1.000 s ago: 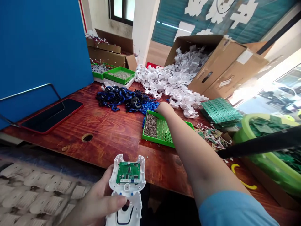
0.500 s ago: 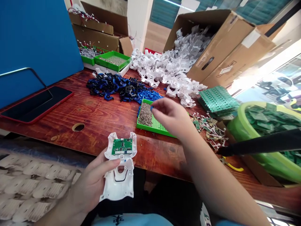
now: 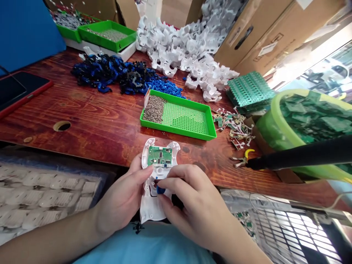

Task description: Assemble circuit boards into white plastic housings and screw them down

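Observation:
My left hand (image 3: 125, 196) grips a white plastic housing (image 3: 151, 211) by its left side, thumb across the narrow middle. A green circuit board (image 3: 160, 156) sits in the upper part of the housing. Below it is an opening in the lower part. My right hand (image 3: 189, 200) pinches a small blue plastic part (image 3: 160, 190) between thumb and fingers, right at that opening. Whether the blue part is seated there I cannot tell, since the fingers cover some of it.
A green tray (image 3: 178, 134) with small screws stands just beyond the housing. Behind it lie blue and black parts (image 3: 110, 73) and a heap of white shells (image 3: 187, 55). At right are wired boards (image 3: 233, 126), yellow-handled pliers (image 3: 249, 152) and a green tub (image 3: 264, 128).
My right hand has come back from above the screw tray to the housing, bringing the blue part. The housing has shifted right, and the view has tilted down.

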A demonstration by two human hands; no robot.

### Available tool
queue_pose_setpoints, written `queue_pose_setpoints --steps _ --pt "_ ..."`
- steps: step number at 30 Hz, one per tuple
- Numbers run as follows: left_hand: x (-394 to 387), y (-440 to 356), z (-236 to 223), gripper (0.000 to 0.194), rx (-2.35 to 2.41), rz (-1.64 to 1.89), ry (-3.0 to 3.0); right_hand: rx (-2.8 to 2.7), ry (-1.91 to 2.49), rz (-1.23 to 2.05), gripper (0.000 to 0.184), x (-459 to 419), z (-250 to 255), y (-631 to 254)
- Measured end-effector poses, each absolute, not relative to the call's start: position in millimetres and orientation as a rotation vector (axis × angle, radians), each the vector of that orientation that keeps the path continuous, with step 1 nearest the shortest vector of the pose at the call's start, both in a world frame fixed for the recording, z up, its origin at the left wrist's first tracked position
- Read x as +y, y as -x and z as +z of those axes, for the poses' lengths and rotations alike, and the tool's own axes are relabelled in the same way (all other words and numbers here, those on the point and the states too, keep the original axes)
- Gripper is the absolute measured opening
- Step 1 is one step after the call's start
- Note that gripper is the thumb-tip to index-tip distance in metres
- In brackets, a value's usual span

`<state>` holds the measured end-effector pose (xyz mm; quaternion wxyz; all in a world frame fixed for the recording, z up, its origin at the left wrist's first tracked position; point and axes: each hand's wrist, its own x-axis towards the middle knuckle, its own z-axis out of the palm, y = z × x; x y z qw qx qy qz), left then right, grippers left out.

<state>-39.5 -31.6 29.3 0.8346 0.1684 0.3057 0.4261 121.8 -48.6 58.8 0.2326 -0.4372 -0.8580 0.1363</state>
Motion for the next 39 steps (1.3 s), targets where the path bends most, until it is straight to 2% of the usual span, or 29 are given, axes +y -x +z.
queue_pose_setpoints --steps 9,21,26,31,39 --pt "-49.4 28.0 24.3 0.071 0.723 0.835 -0.700 -2.355 1.261 0.283 0.014 -61.4 52.5 -135.1" --pt "-56.7 12.3 30.9 0.059 0.875 0.800 -0.929 -2.299 1.247 0.300 0.016 -67.6 42.6 -151.6" --pt "-55.1 12.3 30.7 0.067 0.799 0.797 -0.913 -2.302 1.164 0.302 0.014 -69.6 39.5 -158.0" --pt "-56.8 12.6 28.2 0.066 0.758 0.810 -0.989 -2.276 1.179 0.276 0.012 -70.5 35.6 -156.4" --pt "-60.4 15.4 19.0 0.055 0.861 0.870 -0.996 -2.219 1.162 0.332 0.014 -72.0 42.6 -152.7"
